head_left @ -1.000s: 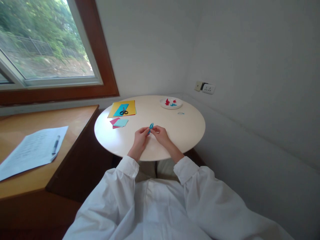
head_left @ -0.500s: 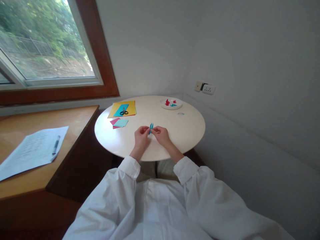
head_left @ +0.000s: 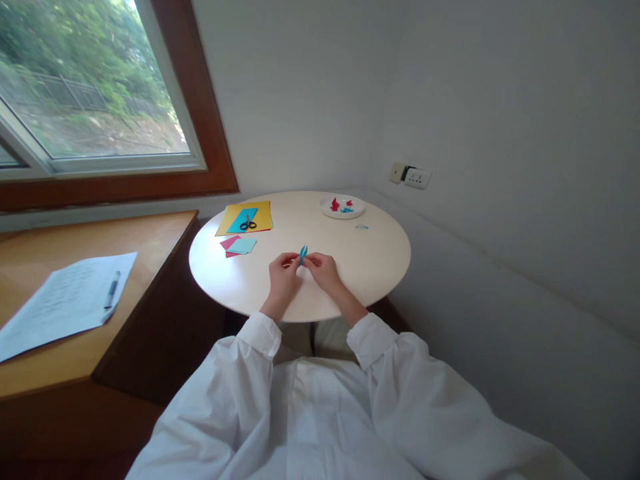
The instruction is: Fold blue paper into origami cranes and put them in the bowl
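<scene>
Head view, hands: our left hand [head_left: 283, 275] and right hand [head_left: 323, 270] meet over the near part of the round table [head_left: 375, 260], fingertips pinched together on a small blue folded paper [head_left: 303, 253].
Blue folded paper: held upright between both hands, just above the tabletop.
Plate: a white plate [head_left: 343, 207] sits at the far edge and holds small red and blue paper pieces [head_left: 340, 203]; their shapes are too small for us to tell.
Paper stack: yellow sheets [head_left: 245, 217] at far left carry black scissors [head_left: 247, 223]; pink and light blue squares [head_left: 239, 245] lie just beside them.
Side desk: printed sheets [head_left: 63, 300] with a pen [head_left: 111, 290] on them.
</scene>
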Demonstrator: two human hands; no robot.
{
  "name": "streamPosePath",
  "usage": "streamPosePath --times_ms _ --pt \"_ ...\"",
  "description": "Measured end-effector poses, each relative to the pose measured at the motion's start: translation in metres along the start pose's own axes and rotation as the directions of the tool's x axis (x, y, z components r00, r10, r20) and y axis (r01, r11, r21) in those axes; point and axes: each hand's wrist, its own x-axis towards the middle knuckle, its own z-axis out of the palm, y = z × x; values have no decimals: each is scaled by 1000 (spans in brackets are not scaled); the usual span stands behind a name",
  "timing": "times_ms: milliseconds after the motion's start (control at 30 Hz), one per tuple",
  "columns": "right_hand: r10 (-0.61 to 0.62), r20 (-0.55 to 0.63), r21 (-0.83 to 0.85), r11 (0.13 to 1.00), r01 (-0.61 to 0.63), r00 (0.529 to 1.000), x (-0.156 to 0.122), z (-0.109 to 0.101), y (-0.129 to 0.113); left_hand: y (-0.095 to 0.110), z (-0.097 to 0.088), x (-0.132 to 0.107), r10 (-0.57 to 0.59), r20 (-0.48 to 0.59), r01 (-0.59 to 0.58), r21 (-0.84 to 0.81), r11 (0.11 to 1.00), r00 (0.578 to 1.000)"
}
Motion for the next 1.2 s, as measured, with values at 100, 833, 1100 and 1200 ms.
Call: streamPosePath --times_ms 100,833,1100,1200 --pt "3 -12 -4 1000 -3 1000 0 0 1 1 0 -1 17 -9 -16 42 999 1000" --pt "4 -22 -86 996 -6 1000 0 -1 0 -5 2 1 22 18 -24 137 990 1000" --pt "-14 -3 -103 995 13 1000 0 -1 -2 -8 1 1 40 31 -44 161 986 999" --pt "-18 7 -105 994 19 1000 -1 -1 -3 -7 0 1 38 33 -43 169 985 999"
